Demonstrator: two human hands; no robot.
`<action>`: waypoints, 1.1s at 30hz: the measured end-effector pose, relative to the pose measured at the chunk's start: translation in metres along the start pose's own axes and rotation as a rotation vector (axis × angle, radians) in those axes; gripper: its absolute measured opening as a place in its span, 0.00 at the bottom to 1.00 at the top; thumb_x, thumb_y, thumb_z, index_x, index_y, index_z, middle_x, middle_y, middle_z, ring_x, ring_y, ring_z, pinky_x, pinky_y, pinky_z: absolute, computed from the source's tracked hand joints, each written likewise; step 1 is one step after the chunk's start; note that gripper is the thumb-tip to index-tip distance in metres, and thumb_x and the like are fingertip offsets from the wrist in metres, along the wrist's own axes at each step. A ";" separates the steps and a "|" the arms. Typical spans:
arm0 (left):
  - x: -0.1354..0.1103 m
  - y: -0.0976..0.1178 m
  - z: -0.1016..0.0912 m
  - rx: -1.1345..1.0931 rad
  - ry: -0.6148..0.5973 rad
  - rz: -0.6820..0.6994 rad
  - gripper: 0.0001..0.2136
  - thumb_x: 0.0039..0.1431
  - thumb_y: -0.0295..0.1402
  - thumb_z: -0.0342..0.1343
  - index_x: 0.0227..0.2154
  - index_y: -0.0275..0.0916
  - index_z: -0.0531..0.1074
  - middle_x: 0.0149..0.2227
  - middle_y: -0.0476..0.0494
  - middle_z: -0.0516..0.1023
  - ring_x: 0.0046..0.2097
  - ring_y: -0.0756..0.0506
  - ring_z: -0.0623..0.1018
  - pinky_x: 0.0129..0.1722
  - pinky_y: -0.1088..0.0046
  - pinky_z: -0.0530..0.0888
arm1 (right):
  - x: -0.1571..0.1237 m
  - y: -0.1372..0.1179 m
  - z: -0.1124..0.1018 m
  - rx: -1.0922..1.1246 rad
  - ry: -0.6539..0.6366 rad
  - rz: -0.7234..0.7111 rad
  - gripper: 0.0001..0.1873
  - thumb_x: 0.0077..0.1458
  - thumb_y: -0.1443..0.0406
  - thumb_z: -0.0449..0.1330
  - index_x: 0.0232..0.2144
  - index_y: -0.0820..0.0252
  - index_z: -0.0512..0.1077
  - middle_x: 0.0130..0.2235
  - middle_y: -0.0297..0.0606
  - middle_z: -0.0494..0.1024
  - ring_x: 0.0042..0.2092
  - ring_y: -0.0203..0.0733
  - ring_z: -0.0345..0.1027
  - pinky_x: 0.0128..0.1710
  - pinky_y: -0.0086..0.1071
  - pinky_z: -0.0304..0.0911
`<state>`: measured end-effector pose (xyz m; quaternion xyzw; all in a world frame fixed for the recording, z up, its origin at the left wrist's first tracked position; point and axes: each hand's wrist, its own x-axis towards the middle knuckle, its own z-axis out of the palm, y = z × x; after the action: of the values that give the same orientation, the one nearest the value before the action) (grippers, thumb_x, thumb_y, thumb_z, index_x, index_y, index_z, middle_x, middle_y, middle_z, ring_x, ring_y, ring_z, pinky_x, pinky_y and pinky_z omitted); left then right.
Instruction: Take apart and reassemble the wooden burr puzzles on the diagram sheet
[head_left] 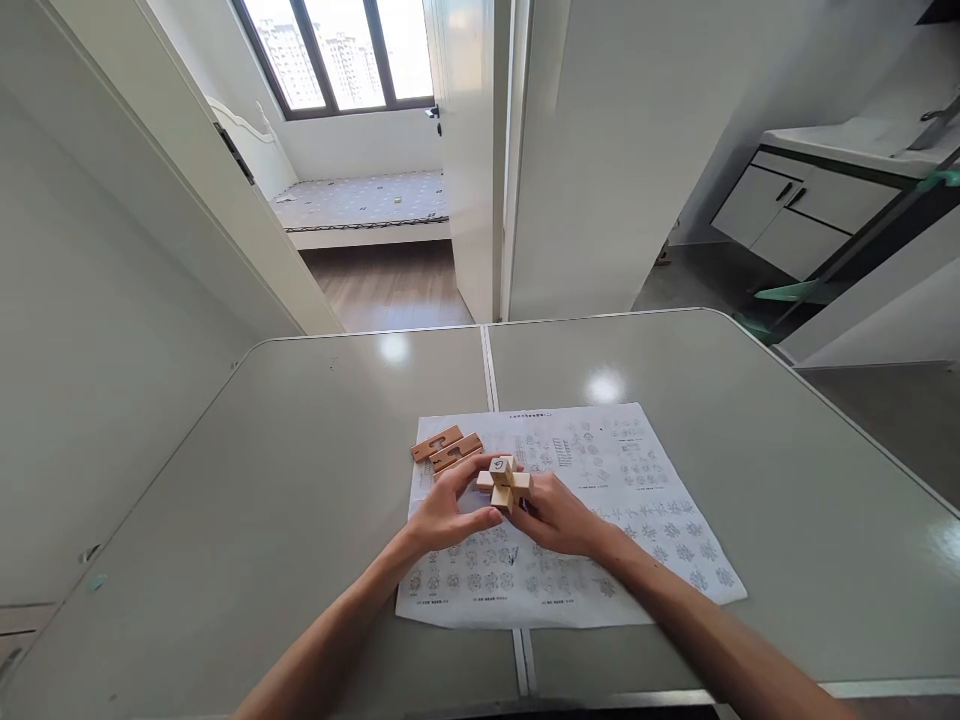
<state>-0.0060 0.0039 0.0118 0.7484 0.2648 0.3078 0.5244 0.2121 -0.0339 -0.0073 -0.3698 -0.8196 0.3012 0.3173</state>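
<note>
A light wooden burr puzzle [504, 484], its blocks crossing one another, is held up between both hands over the printed sheet. One block end facing up bears a dark handwritten mark. My left hand [450, 508] is curled around the puzzle's left side, thumb at the front. From the right, my right hand [559, 515] grips the opposite side; some of its fingers are hidden behind the blocks. Just beyond my left hand lie reddish-brown notched wooden pieces [456, 452]. Under everything is a paper sheet with assembly drawings [637, 500].
The grey-green table [322, 480] has a metal seam down its middle and a metal-trimmed edge. Beyond it stand a white door [469, 150] and a bed [367, 205] below a window. A white sink cabinet [810, 200] is at the far right.
</note>
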 end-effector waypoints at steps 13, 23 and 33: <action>0.000 -0.003 -0.001 -0.194 -0.007 -0.076 0.33 0.54 0.50 0.71 0.58 0.42 0.70 0.58 0.32 0.79 0.58 0.32 0.80 0.55 0.54 0.78 | 0.006 -0.003 -0.012 0.620 -0.163 0.123 0.22 0.71 0.51 0.54 0.30 0.58 0.71 0.27 0.33 0.72 0.27 0.35 0.62 0.28 0.29 0.60; 0.001 -0.001 -0.002 -0.233 -0.036 -0.067 0.31 0.51 0.48 0.74 0.53 0.38 0.72 0.55 0.30 0.80 0.56 0.33 0.81 0.56 0.55 0.76 | 0.004 0.001 -0.013 0.764 -0.213 0.172 0.23 0.69 0.50 0.59 0.30 0.61 0.76 0.25 0.32 0.73 0.24 0.31 0.59 0.25 0.26 0.57; 0.000 0.003 0.001 -0.243 0.022 -0.095 0.27 0.49 0.40 0.76 0.48 0.37 0.71 0.53 0.33 0.81 0.54 0.35 0.81 0.55 0.60 0.76 | 0.003 0.004 -0.005 0.762 -0.142 0.180 0.22 0.69 0.53 0.60 0.28 0.62 0.75 0.21 0.28 0.66 0.22 0.31 0.56 0.24 0.26 0.54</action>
<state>-0.0052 0.0019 0.0147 0.6625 0.2666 0.3204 0.6224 0.2157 -0.0283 -0.0064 -0.2745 -0.6334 0.6351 0.3467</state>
